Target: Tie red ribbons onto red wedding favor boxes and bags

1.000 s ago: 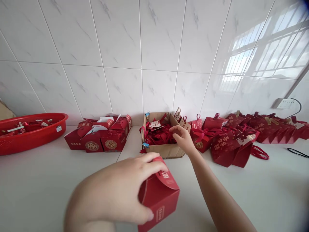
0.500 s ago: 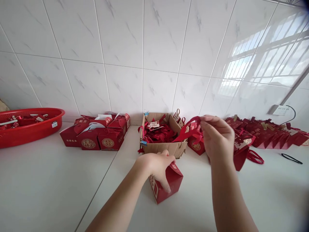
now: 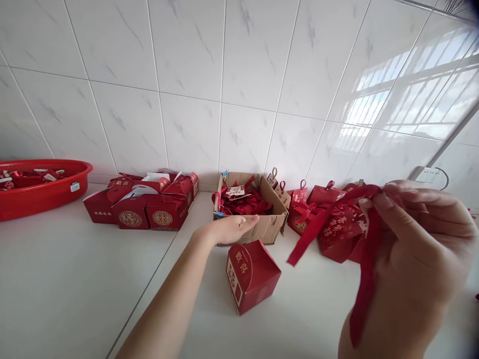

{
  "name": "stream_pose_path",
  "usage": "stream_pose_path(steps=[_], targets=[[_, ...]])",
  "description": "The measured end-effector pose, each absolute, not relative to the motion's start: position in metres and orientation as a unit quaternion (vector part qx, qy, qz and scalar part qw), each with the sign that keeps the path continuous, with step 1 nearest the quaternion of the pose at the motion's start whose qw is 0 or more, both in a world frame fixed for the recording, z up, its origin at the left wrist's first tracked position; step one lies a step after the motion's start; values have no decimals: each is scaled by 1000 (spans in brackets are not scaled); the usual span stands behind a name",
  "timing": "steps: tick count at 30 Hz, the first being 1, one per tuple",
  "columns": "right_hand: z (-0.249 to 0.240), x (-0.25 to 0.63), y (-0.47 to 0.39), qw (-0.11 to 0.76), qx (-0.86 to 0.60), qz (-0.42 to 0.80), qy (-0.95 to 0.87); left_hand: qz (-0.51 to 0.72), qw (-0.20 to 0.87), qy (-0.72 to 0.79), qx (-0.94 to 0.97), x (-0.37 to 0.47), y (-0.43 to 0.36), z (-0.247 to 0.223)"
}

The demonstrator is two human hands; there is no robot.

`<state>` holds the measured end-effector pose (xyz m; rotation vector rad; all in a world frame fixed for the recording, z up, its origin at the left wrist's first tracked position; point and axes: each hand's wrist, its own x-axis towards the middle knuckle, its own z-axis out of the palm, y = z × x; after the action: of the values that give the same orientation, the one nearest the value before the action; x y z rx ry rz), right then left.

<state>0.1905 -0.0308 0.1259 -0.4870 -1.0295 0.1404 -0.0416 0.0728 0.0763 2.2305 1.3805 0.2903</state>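
My right hand (image 3: 422, 234) is raised close to the camera, thumb and fingers pinched on a dark red ribbon (image 3: 314, 232). One end of the ribbon trails left and the other hangs down in front of the wrist. My left hand (image 3: 230, 229) hovers apart from the small red gift box (image 3: 258, 276), fingers partly seen and loosely extended, holding nothing. That box stands on the white counter with its top flaps folded over. Behind my left hand, an open cardboard box (image 3: 271, 227) holds tangled red ribbons (image 3: 247, 204) and a printed tag.
Several red gift boxes (image 3: 130, 214) with ribbons stand grouped at the left. A red plastic basin (image 3: 48, 199) with small items lies beyond them. More red gift boxes (image 3: 339, 234) stand at the right, partly behind my right hand. A tiled wall (image 3: 190, 134) backs the white counter (image 3: 71, 279).
My left hand has let go of the gift box and lifted away from it. My right hand has drawn the ribbon out of the cardboard box, moving right and nearer the camera.
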Motion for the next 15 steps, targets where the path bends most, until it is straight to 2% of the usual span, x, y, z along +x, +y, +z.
stream_pose_path(steps=[6, 12, 15], targets=[[126, 189, -27, 834, -234, 52, -498, 98, 263, 549, 787, -42, 82, 73], [124, 186, -16, 832, -223, 33, -507, 68, 275, 518, 807, -37, 65, 85], [123, 182, -14, 819, -227, 43, -526, 122, 287, 474, 823, -35, 49, 100]])
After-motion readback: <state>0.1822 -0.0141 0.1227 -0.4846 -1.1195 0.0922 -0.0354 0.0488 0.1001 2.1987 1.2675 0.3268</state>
